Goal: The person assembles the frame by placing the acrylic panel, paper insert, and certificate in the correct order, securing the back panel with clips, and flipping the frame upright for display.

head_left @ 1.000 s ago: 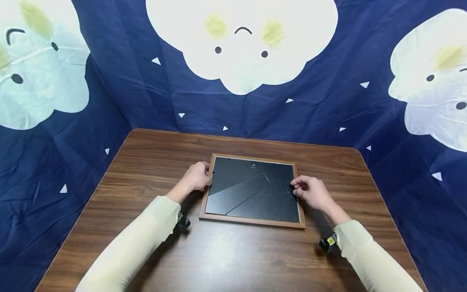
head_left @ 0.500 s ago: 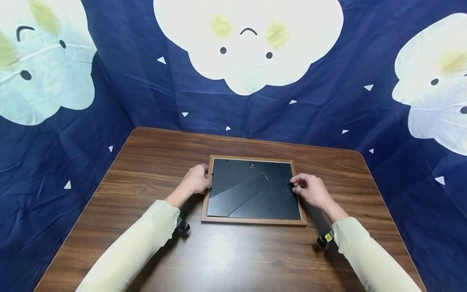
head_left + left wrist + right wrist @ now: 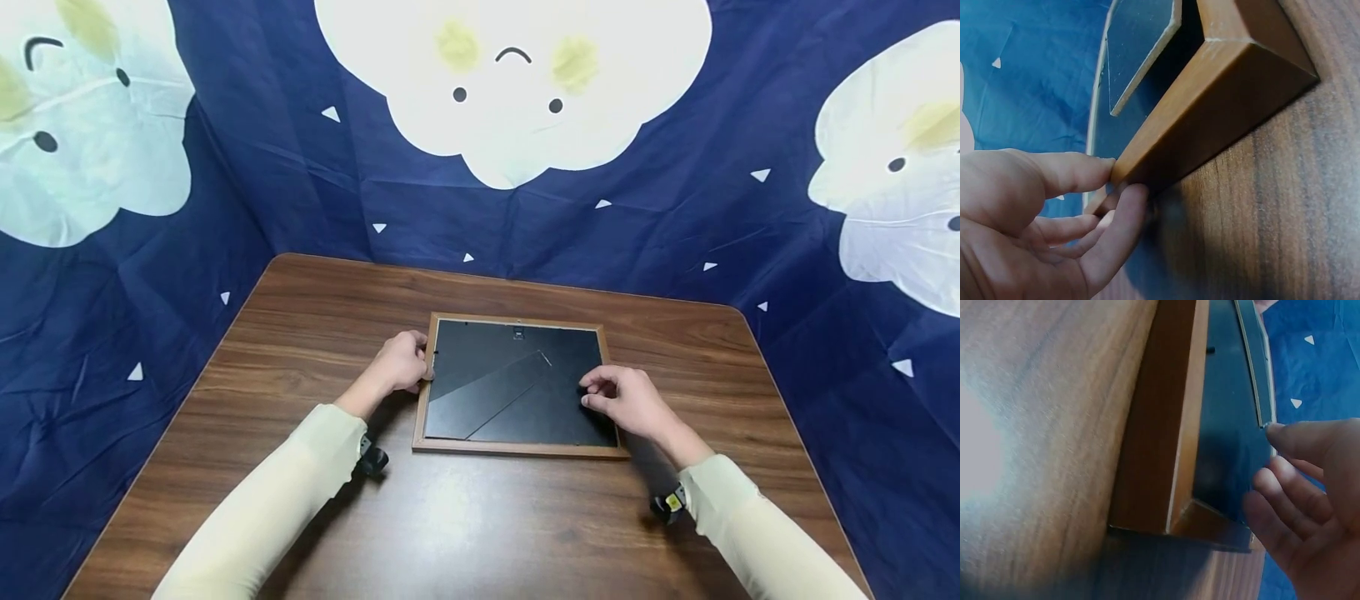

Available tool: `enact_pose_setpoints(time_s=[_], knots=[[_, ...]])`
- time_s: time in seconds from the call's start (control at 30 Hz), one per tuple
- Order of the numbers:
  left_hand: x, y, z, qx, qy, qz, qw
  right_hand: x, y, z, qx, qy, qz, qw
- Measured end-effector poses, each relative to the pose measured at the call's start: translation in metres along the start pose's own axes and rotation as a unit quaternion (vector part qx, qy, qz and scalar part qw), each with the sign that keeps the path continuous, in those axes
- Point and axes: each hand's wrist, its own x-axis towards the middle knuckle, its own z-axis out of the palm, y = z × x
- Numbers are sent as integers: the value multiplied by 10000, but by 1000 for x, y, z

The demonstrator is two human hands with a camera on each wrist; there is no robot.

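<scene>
Farthest left of the rectangular brown wooden picture frame [image 3: 517, 449]: navy fabric hanging [image 3: 262, 150] printed with pale clouds, continuing behind the frame and past its right. Beneath the frame: glossy brown wood-grain tabletop [image 3: 337, 308].

Near left of the frame: one pale cream sleeve [image 3: 277, 492]; one small black wrist camera [image 3: 372, 459] at the cuff; the left hand [image 3: 397, 362], gripping the frame's left rail, thumb uppermost, fingers along the outer side.

Frame proper: lying back upward on the tabletop. Fitted with a flat black backing board [image 3: 558, 408]; across this, a tapering black strut [image 3: 480, 400], wide end toward the frame's near left corner; at the frame's far rail, one small metal hanger [image 3: 518, 333].

Over the frame's right part: the right hand [image 3: 626, 398], fingers loosely bent, thumb and forefinger apart, nothing seen in its grasp; contact with the board cannot be told.

Right of the frame: second black wrist camera [image 3: 666, 505], second cream sleeve [image 3: 750, 517].

Risks, as judged: frame skidding on the smooth top, should the left grip slacken under a push from the right; strut bent at its hinge, should fingertips catch its edge.
</scene>
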Motion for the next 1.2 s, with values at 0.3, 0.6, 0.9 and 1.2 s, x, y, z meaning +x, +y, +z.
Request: enact_pose_setpoints(time_s=[0.3, 0.6, 0.9, 1.2], knots=[[-1, 2, -1, -5, 2, -66, 10000, -11, -6, 6, 59, -627, -54, 9980], [-1, 2, -1, 57, 63, 1, 10000, -21, -12, 13, 0, -917, -387, 9950], [1, 1, 1, 134, -18, -9, 9999, -28, -15, 13, -147, -1053, -563, 9927], [0, 3, 0, 101, -135, -21, 9999, -28, -16, 12, -453, -922, -304, 9942]])
